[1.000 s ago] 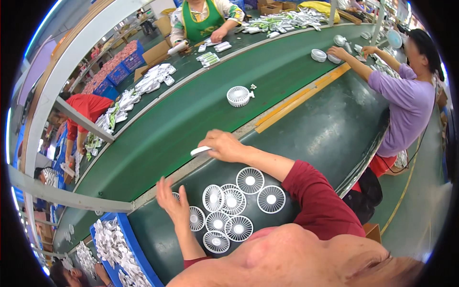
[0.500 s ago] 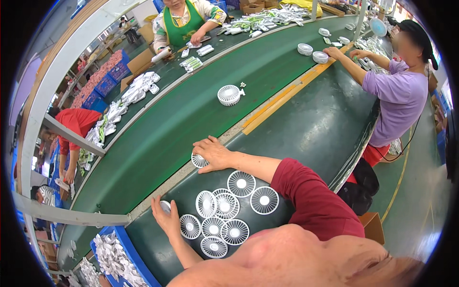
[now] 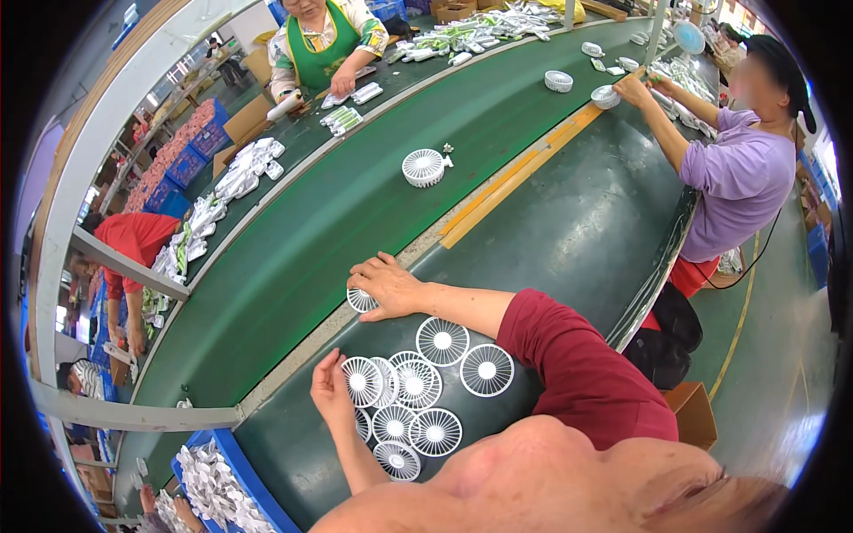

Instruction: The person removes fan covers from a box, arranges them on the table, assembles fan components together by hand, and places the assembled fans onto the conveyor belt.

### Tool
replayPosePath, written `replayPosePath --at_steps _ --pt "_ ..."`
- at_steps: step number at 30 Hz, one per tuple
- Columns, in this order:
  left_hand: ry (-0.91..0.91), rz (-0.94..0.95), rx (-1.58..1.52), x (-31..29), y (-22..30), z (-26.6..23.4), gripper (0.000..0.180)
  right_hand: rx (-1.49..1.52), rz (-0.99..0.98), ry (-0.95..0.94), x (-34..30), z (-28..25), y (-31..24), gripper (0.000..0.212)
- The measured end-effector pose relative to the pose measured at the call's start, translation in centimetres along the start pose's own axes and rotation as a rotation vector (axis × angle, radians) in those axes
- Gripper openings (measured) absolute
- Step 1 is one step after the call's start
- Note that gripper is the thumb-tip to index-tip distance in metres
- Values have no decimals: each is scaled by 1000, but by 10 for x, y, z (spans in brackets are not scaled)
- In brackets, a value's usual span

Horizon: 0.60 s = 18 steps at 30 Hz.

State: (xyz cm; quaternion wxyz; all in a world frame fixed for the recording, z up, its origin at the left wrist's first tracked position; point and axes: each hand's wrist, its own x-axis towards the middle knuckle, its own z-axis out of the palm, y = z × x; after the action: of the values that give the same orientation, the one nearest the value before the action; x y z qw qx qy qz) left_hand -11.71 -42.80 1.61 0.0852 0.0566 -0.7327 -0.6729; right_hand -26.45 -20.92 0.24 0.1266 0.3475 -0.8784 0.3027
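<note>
My left hand [image 3: 332, 391] has its fingers closed at the edge of a round white fan grille [image 3: 362, 382], which overlaps other grilles on the dark green table. My right hand [image 3: 387, 286] curves over another white fan grille [image 3: 360, 300] by the conveyor's edge, thumb on the near side and fingers across the top; part of that grille is hidden. Between my arms lie several loose grilles, some overlapping, among them one [image 3: 435, 433] near my body and one [image 3: 487, 369] by my right sleeve.
A green conveyor belt [image 3: 293, 293] runs beyond the table [image 3: 551, 258], carrying a white fan housing [image 3: 425, 168]. At the left stands a blue bin [image 3: 258, 493] of white parts. A co-worker in purple [image 3: 742, 160] handles parts at the right; one in a green apron [image 3: 320, 49] works across.
My left hand has moved right towards the pile, and its grille now faces up over the others. My right hand stays on its grille. The co-worker at the right has shifted a fan part.
</note>
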Motion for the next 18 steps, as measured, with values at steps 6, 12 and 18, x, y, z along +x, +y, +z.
replayPosePath --at_steps 6,12,18 --pt "-128 439 654 -12 28 22 31 -29 12 0 -5 -3 1 65" --pt "-226 544 912 -17 24 32 30 -45 -2 38 -1 -3 -2 65" --pt "-214 551 899 -12 20 30 26 -66 22 16 2 -1 -1 62"
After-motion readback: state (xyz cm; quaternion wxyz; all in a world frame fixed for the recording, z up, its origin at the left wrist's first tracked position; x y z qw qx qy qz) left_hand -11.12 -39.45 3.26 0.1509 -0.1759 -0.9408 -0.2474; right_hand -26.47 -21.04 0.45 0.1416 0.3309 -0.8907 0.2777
